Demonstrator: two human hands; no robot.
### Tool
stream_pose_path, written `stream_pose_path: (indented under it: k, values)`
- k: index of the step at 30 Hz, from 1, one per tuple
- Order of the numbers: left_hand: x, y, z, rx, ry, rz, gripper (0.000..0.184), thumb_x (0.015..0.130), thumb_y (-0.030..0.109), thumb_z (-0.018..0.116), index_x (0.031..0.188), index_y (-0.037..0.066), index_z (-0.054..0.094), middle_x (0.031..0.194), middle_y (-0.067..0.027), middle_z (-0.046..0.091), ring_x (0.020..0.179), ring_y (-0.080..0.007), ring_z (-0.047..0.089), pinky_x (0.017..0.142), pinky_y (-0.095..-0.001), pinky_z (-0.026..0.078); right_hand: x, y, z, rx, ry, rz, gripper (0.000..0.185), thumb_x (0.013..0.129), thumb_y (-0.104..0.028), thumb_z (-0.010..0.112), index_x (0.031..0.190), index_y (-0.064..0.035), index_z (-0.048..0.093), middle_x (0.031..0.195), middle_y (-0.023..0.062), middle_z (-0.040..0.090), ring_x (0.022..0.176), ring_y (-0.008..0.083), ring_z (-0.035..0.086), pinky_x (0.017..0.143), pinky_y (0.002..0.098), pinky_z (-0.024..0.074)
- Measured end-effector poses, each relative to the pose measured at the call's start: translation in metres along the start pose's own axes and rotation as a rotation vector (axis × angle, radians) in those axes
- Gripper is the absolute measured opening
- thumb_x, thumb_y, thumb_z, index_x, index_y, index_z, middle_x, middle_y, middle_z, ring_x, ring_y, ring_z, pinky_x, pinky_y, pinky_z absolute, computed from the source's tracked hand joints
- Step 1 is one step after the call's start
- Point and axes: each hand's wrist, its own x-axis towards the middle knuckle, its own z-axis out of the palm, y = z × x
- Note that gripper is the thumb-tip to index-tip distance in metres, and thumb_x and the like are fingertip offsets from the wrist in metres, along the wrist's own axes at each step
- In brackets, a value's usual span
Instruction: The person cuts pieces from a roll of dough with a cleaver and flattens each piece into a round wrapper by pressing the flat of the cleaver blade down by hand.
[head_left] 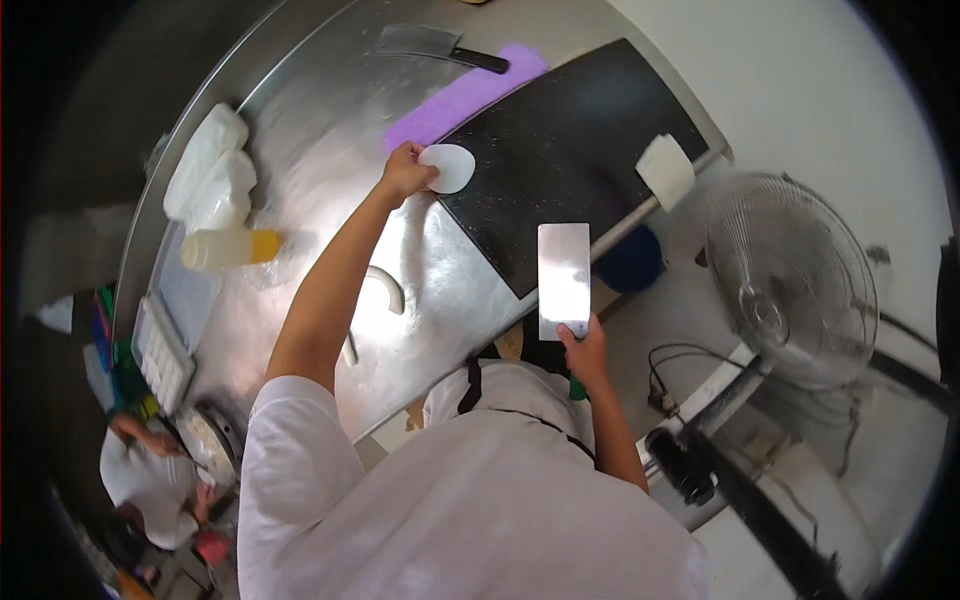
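Observation:
My left hand pinches the edge of a flat, round white dough wrapper beside the near left corner of a black board. Low in my right hand is a broad-bladed cleaver, its blade pointing away from me and overlapping the board's front edge; part of a green handle shows below the fingers. A curved, cream-coloured dough strip lies on the steel table, with a short pale piece nearer me. A folded white cloth rests at the board's right end.
Behind the board are a purple towel and another cleaver with a black handle. White plastic bags, a yellow-capped bottle and a white tray stand left. A fan is right. Another person works at lower left.

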Motion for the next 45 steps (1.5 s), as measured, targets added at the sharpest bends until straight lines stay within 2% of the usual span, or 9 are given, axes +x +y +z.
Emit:
stream_pose_path:
  k: [4, 16, 24, 26, 32, 34, 35, 38, 45]
  values:
    - [-0.021, -0.009, -0.008, 0.101, 0.156, 0.012, 0.040, 0.077, 0.000, 0.078, 0.112, 0.002, 0.059, 0.103, -0.0129, 0.066, 0.086, -0.0228, 0.071, 0.070, -0.0337, 0.065, 0.049, 0.004, -0.022, -0.079, -0.162, -0.026, 0.039, 0.093, -0.020, 0.076, 0.122, 0.0016, 0.061, 0.101, 0.0164, 0.073, 0.092, 0.0258, 0.070, 0.084, 0.0398, 0.0533]
    - [-0.031, 0.105, 0.038, 0.003, 0.168, 0.167, 0.046, 0.080, 0.000, 0.080, 0.120, 0.001, 0.058, 0.105, -0.0107, 0.065, 0.090, -0.0192, 0.069, 0.069, -0.0307, 0.063, 0.169, -0.057, -0.098, -0.271, -0.368, -0.237, 0.036, 0.090, -0.019, 0.077, 0.117, 0.0012, 0.063, 0.104, 0.0214, 0.074, 0.097, 0.0351, 0.073, 0.083, 0.0406, 0.0544]
    - [-0.059, -0.052, 0.012, -0.046, 0.700, -0.066, 0.080, 0.077, 0.017, 0.088, 0.141, 0.003, 0.042, 0.119, -0.0172, 0.062, 0.087, -0.0243, 0.069, 0.073, -0.0359, 0.059, 0.190, -0.036, -0.106, -0.238, -0.410, -0.177, 0.033, 0.090, -0.016, 0.076, 0.114, 0.0022, 0.062, 0.095, 0.0170, 0.074, 0.088, 0.0294, 0.072, 0.079, 0.0399, 0.0547]
    - [-0.112, -0.056, 0.009, -0.310, 0.820, -0.059, 0.064, 0.082, 0.015, 0.082, 0.136, 0.002, 0.048, 0.117, -0.0174, 0.063, 0.081, -0.0216, 0.068, 0.072, -0.0357, 0.057, 0.180, -0.040, -0.106, -0.228, -0.459, -0.193, 0.032, 0.090, -0.014, 0.076, 0.114, 0.0023, 0.062, 0.092, 0.0141, 0.073, 0.083, 0.0255, 0.071, 0.075, 0.0382, 0.0547]
    - [-0.248, -0.130, 0.025, 0.431, 1.017, 0.056, 0.044, 0.089, 0.012, 0.072, 0.130, 0.001, 0.058, 0.119, -0.0166, 0.062, 0.091, -0.0229, 0.066, 0.073, -0.0334, 0.056, 0.154, -0.093, -0.066, -0.181, -0.749, 0.121, 0.033, 0.092, -0.011, 0.074, 0.119, 0.0013, 0.060, 0.093, 0.0073, 0.071, 0.068, 0.0128, 0.062, 0.059, 0.0309, 0.0503]
    - [-0.267, -0.129, 0.048, 0.441, 0.953, 0.104, 0.048, 0.089, 0.013, 0.074, 0.134, 0.003, 0.058, 0.118, -0.0152, 0.061, 0.098, -0.0288, 0.064, 0.079, -0.0390, 0.054, 0.146, -0.104, -0.037, -0.330, -0.846, -0.152, 0.038, 0.091, -0.012, 0.074, 0.123, 0.0012, 0.058, 0.093, 0.0114, 0.072, 0.071, 0.0223, 0.067, 0.065, 0.0371, 0.0528]
    - [-0.269, -0.126, 0.056, 0.491, 0.938, 0.165, 0.046, 0.089, 0.013, 0.074, 0.132, 0.004, 0.060, 0.117, -0.0157, 0.061, 0.098, -0.0305, 0.063, 0.081, -0.0395, 0.054, 0.148, -0.096, -0.020, -0.400, -0.859, -0.450, 0.040, 0.091, -0.013, 0.073, 0.125, 0.0003, 0.056, 0.095, 0.0220, 0.073, 0.081, 0.0408, 0.070, 0.073, 0.0463, 0.0533]
    - [-0.264, -0.128, 0.068, 0.537, 0.920, 0.202, 0.038, 0.087, 0.009, 0.074, 0.122, 0.004, 0.063, 0.111, -0.0173, 0.061, 0.097, -0.0338, 0.062, 0.082, -0.0407, 0.053, 0.130, -0.126, 0.028, -0.584, -0.961, -0.587, 0.038, 0.092, -0.013, 0.070, 0.124, -0.0005, 0.054, 0.102, 0.0312, 0.069, 0.096, 0.0533, 0.064, 0.081, 0.0552, 0.0507]
    - [-0.268, -0.159, 0.062, 0.367, 0.958, 0.279, 0.028, 0.085, -0.002, 0.066, 0.112, 0.004, 0.066, 0.108, -0.0137, 0.064, 0.099, -0.0336, 0.064, 0.082, -0.0421, 0.055, 0.086, -0.172, 0.102, -0.935, -1.038, -0.683, 0.034, 0.095, -0.014, 0.066, 0.123, -0.0013, 0.053, 0.095, 0.0307, 0.069, 0.094, 0.0553, 0.064, 0.081, 0.0601, 0.0498]
